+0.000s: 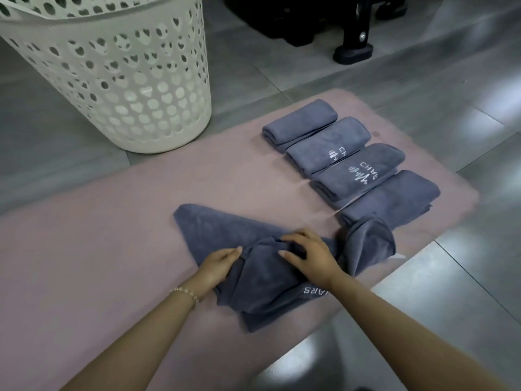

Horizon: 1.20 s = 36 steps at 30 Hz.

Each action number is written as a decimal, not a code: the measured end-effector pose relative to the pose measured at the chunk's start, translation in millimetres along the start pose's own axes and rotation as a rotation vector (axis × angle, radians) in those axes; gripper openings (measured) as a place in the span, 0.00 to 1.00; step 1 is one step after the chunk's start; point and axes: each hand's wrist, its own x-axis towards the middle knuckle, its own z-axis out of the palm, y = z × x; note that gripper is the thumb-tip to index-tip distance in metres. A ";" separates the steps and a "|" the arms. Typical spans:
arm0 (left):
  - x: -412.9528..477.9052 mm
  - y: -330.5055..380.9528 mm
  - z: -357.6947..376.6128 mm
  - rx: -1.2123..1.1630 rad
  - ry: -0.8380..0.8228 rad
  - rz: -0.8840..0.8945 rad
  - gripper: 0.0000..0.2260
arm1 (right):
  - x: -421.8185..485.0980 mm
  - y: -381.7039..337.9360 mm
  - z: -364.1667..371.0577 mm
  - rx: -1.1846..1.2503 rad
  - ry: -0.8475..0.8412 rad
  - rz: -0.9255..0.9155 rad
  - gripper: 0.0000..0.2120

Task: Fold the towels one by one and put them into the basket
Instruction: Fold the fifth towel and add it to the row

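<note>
Towel (253, 277) number five, the loose grey one, is lying crumpled on the near middle of the pink mat (112, 235), seen from the head view. One corner is pointing toward the mat's far side, and another flap is standing up at the right, leaning against the nearest folded towel (392, 197).

The left hand (218, 266) is touching a raised fold at the towel's left side. Its fingers are lying close together and nearly straight; whether they are pinching the cloth cannot be told. A beaded bracelet (184, 293) is sitting on that wrist. The right hand (310, 255) is gripping the bunched middle of the cloth, its fingers bent and slightly spread, thumb held apart.

Four folded towels are sitting in a slanted row on the mat's right part, each touching the next, from the nearest up through the third (356, 173) and second (328, 145) to the farthest (298, 124).

The white perforated basket (127, 88) is standing just beyond the mat's far left edge. Bare mat is stretching left of the loose towel. The towel's near corner is lying close to the mat's near right edge.
</note>
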 end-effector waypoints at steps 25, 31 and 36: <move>-1.7 39.6 17.3 -0.245 0.021 0.164 0.19 | 2.7 -69.0 -26.4 0.574 -0.400 -0.085 0.04; -13.3 52.7 25.0 -0.440 -0.051 0.139 0.16 | 19.2 -80.0 -28.1 0.782 -0.094 0.053 0.09; -15.3 50.2 29.5 -0.483 -0.026 0.118 0.18 | 26.0 -76.0 -20.1 0.733 0.012 0.100 0.10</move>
